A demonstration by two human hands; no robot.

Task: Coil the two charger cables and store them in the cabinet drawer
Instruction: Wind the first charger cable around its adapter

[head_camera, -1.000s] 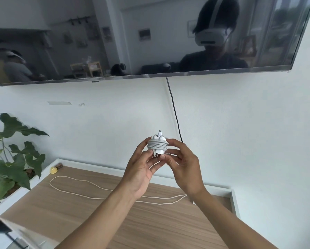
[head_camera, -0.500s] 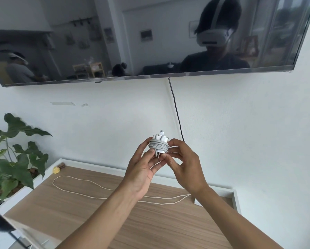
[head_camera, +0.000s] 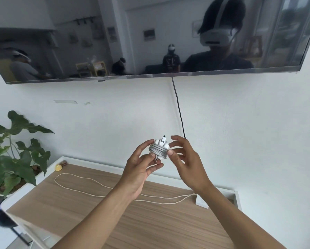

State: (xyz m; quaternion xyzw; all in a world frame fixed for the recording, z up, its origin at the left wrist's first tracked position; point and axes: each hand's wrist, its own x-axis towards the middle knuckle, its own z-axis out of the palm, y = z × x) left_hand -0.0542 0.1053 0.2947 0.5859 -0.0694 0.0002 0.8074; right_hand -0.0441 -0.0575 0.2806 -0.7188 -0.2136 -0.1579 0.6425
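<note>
A white charger with its grey cable wound round it point(head_camera: 159, 147) is held up in front of the wall, above the cabinet. My left hand point(head_camera: 141, 169) grips it from the left, thumb and fingertips on the coil. My right hand point(head_camera: 184, 162) touches the coil's right side with thumb and fingertips, the other fingers spread. A second cable point(head_camera: 100, 185), cream-coloured, lies uncoiled in a long loop on the wooden cabinet top point(head_camera: 78, 216), its end at a white charger block point(head_camera: 201, 202) near the back right corner.
A wall-mounted television point(head_camera: 150, 36) hangs above, with a black cord point(head_camera: 178, 108) running down the wall behind my hands. A potted plant point(head_camera: 12, 159) stands at the left. A small yellow object point(head_camera: 58, 167) sits at the cabinet's back left corner.
My right hand's fingers have spread and loosened from the coil. Both hands with the charger have shifted slightly; the white charger block on the cabinet has come into sight.
</note>
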